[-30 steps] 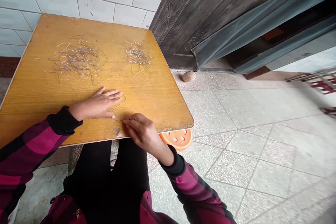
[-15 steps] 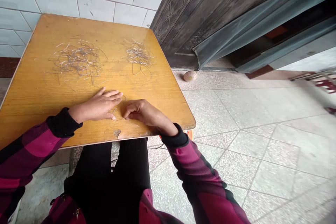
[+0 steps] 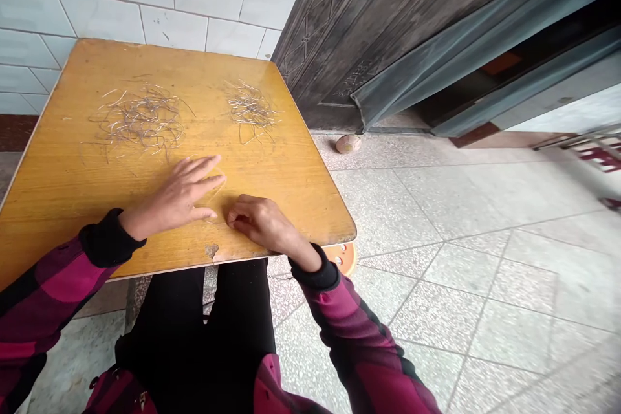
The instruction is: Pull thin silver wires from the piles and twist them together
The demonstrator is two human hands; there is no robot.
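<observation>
My left hand (image 3: 174, 197) lies flat on the yellow wooden tabletop (image 3: 58, 174), fingers spread and holding nothing. My right hand (image 3: 259, 223) rests near the table's front edge, its thumb and fingertips pinched on the end of a thin curved wire strand (image 3: 218, 221). The strand runs faintly between both hands and is partly hidden by them. Farther back on the tabletop lie two loose tangles of thin silvery wire, a larger one (image 3: 140, 123) on the left and a smaller one (image 3: 251, 108) on the right.
Below the table's right corner, an orange perforated round lid (image 3: 345, 259) lies on the speckled tile floor (image 3: 436, 317). My black-trousered legs (image 3: 204, 330) are under the table. Behind stand a white tiled wall (image 3: 155, 6) and a dark embossed metal door (image 3: 339, 32), with a small round stone (image 3: 348, 143) near it.
My right hand has moved toward the table's front edge and onto the wire end. The fingers of my left hand have spread wider. The whole view has shifted slightly.
</observation>
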